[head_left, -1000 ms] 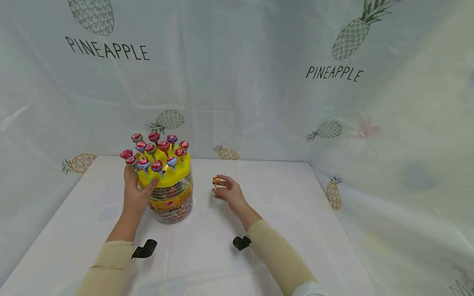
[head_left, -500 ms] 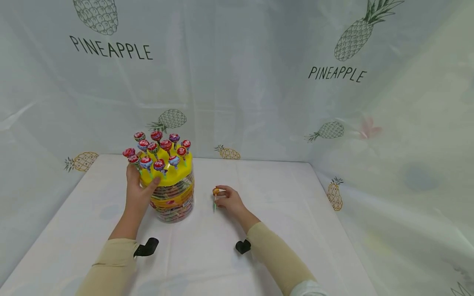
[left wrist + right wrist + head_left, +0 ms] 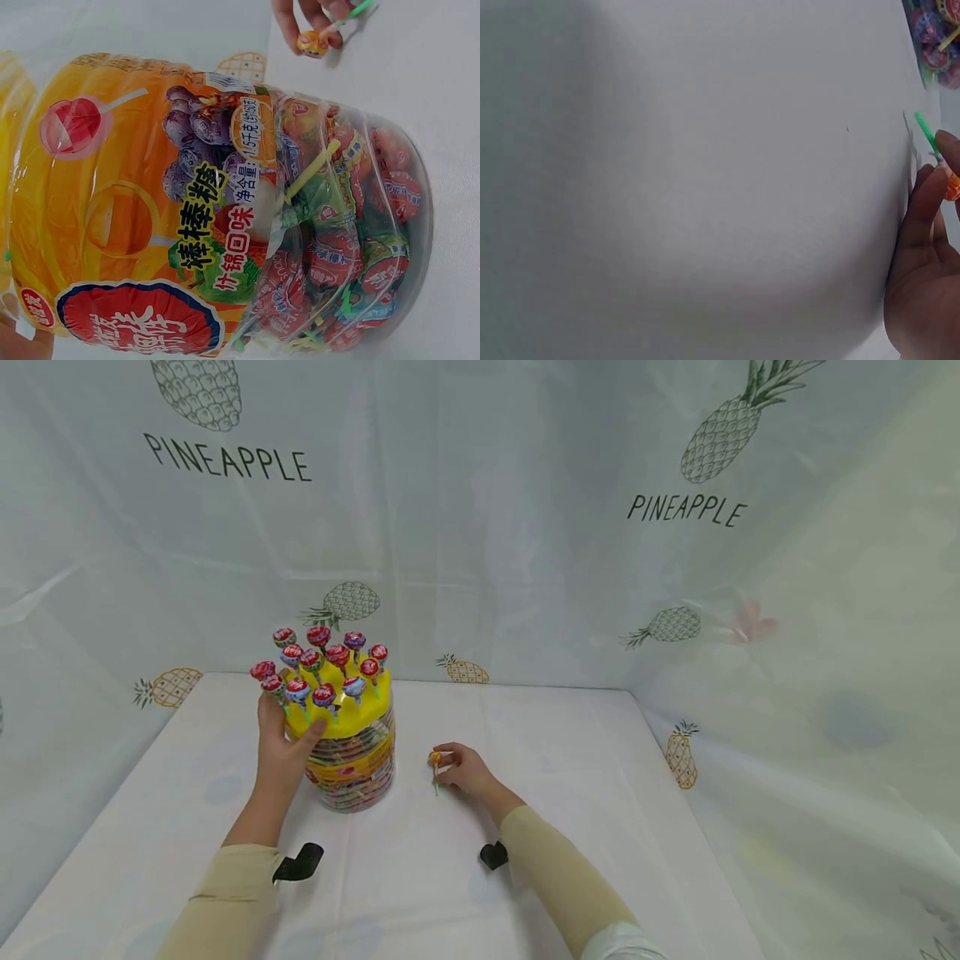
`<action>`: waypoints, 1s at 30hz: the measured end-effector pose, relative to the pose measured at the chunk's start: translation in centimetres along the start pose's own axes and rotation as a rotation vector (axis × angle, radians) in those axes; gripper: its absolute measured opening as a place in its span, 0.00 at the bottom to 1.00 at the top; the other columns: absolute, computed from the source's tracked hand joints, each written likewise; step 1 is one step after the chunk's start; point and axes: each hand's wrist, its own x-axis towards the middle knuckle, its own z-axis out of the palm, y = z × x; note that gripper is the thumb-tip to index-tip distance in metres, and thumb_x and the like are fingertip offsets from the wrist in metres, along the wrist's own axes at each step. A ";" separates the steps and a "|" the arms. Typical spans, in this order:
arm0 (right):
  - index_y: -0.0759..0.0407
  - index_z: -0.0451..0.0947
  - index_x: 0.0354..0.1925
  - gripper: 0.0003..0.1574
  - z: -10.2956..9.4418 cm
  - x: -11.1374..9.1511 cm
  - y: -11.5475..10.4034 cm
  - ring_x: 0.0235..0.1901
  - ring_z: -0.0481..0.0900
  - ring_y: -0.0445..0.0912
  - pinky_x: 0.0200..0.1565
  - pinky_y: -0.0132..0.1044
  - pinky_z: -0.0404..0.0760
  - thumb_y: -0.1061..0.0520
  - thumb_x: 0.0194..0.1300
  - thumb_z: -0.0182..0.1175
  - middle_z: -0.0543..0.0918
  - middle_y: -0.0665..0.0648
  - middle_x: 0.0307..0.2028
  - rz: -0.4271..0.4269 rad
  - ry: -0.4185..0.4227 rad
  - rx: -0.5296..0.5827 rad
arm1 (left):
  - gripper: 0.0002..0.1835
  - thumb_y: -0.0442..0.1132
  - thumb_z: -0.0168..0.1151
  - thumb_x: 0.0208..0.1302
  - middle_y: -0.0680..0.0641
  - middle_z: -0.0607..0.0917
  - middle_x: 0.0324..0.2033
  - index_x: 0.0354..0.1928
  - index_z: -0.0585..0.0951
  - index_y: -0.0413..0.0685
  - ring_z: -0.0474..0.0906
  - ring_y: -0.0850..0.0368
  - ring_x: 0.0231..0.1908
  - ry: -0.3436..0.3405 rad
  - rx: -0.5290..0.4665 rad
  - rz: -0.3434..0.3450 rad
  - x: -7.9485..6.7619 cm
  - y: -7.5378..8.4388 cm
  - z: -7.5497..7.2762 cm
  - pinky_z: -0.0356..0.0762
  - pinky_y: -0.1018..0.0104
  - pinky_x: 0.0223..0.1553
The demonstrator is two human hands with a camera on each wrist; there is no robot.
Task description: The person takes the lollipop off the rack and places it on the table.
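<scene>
A clear plastic jar packed with wrapped lollipops stands upright on the left side of the table. Its yellow lid bears several lollipops stuck upright, heads up. My left hand grips the jar at the lid's left edge, thumb in front and the other fingers largely hidden. To the right of the jar, my right hand pinches a single orange-wrapped lollipop by its stick, head up. The green stick end points down toward the table. In the left wrist view, the jar's printed orange label fills much of the picture.
A white cloth covers the table. Behind it hangs a pale curtain printed with pineapples, which continues along the right side. A black wrist strap piece juts from the left cuff, and another black piece from the right.
My right hand has come down and slightly toward me with the lollipop, its stick now lower beside the jar. The left hand keeps its grip, and the head view has shifted slightly.
</scene>
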 end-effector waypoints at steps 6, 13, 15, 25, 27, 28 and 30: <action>0.58 0.76 0.57 0.32 0.1 0.3 0.1 0.24 0.72 0.41 0.26 0.29 0.74 0.66 0.54 0.72 0.79 0.51 0.36 -0.047 -0.019 -0.149 | 0.41 0.49 0.61 0.67 0.51 0.49 0.72 0.76 0.50 0.67 0.47 0.51 0.71 -0.001 0.001 0.001 0.0 -0.1 -0.1 0.43 0.42 0.71; 0.57 0.77 0.56 0.31 0.4 0.6 0.2 0.26 0.70 0.41 0.26 0.29 0.72 0.62 0.53 0.74 0.78 0.49 0.34 -0.058 0.002 -0.232 | 0.41 0.50 0.61 0.67 0.51 0.48 0.72 0.76 0.50 0.67 0.46 0.51 0.71 -0.006 0.008 0.007 -0.1 0.0 -0.1 0.43 0.42 0.71; 0.58 0.77 0.55 0.31 0.5 0.6 0.1 0.26 0.70 0.42 0.26 0.30 0.72 0.62 0.53 0.74 0.78 0.49 0.34 -0.053 0.012 -0.225 | 0.42 0.50 0.61 0.67 0.51 0.48 0.72 0.76 0.50 0.66 0.46 0.51 0.71 -0.009 0.011 0.013 -0.1 0.0 -0.1 0.42 0.41 0.70; 0.61 0.75 0.56 0.32 0.8 -0.2 -0.8 0.21 0.70 0.41 0.23 0.30 0.72 0.62 0.53 0.74 0.76 0.52 0.32 -0.012 0.042 -0.197 | 0.44 0.50 0.62 0.66 0.50 0.46 0.73 0.77 0.48 0.63 0.43 0.50 0.72 -0.023 0.025 -0.009 0.0 0.3 -0.5 0.41 0.40 0.70; 0.60 0.75 0.57 0.32 0.7 -0.3 -0.9 0.24 0.70 0.41 0.25 0.30 0.72 0.62 0.53 0.74 0.76 0.52 0.32 -0.021 0.048 -0.212 | 0.44 0.49 0.61 0.67 0.49 0.45 0.73 0.77 0.47 0.62 0.42 0.49 0.72 -0.026 0.014 -0.019 0.0 0.6 -0.5 0.41 0.40 0.70; 0.60 0.75 0.57 0.33 0.7 -0.4 -1.0 0.25 0.71 0.42 0.26 0.30 0.72 0.62 0.53 0.73 0.76 0.52 0.33 -0.027 0.051 -0.224 | 0.44 0.49 0.61 0.67 0.48 0.45 0.73 0.77 0.47 0.61 0.42 0.49 0.73 -0.028 0.009 -0.025 -0.1 0.8 -0.4 0.40 0.40 0.70; 0.58 0.75 0.58 0.33 0.5 -0.5 -1.5 0.28 0.71 0.42 0.27 0.30 0.72 0.61 0.55 0.73 0.77 0.51 0.34 -0.043 0.061 -0.255 | 0.44 0.49 0.60 0.67 0.47 0.45 0.73 0.77 0.46 0.58 0.42 0.47 0.73 -0.031 -0.003 -0.030 -0.2 1.5 -0.3 0.40 0.40 0.70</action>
